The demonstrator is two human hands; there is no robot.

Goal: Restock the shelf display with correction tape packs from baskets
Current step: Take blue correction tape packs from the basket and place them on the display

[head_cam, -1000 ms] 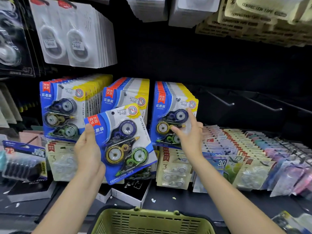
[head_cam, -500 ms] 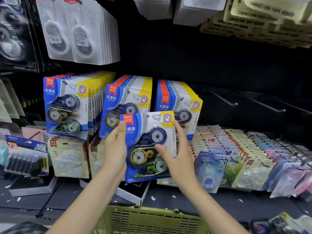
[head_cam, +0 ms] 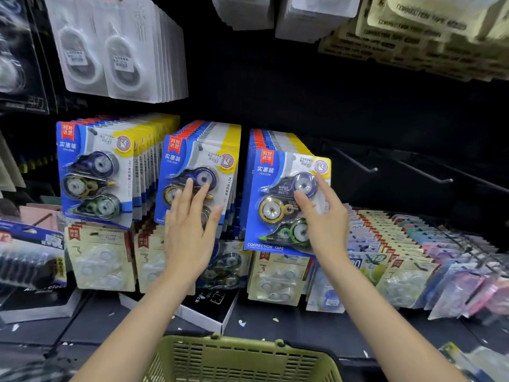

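Three rows of blue-and-yellow correction tape packs hang on the shelf display: a left row (head_cam: 93, 172), a middle row (head_cam: 201, 155) and a right row (head_cam: 278, 142). The pack I was carrying (head_cam: 275, 210) now sits at the front of the right row. My right hand (head_cam: 327, 224) rests on its face, fingers fairly straight over the blister. My left hand (head_cam: 190, 238) is spread flat, fingers straight, against the front pack of the middle row. A green basket (head_cam: 242, 359) stands below my arms; its contents are out of view.
Bare metal pegs (head_cam: 358, 164) stick out to the right of the blue rows. Beige three-packs (head_cam: 102, 260) and several rows of small pastel packs (head_cam: 413, 244) lie below. White blister packs (head_cam: 118, 51) hang above left. A black box (head_cam: 209, 304) lies on the shelf floor.
The pack moved right and up from in front of the middle row onto the front of the right row. My left hand let go of it and now lies flat on the middle row.
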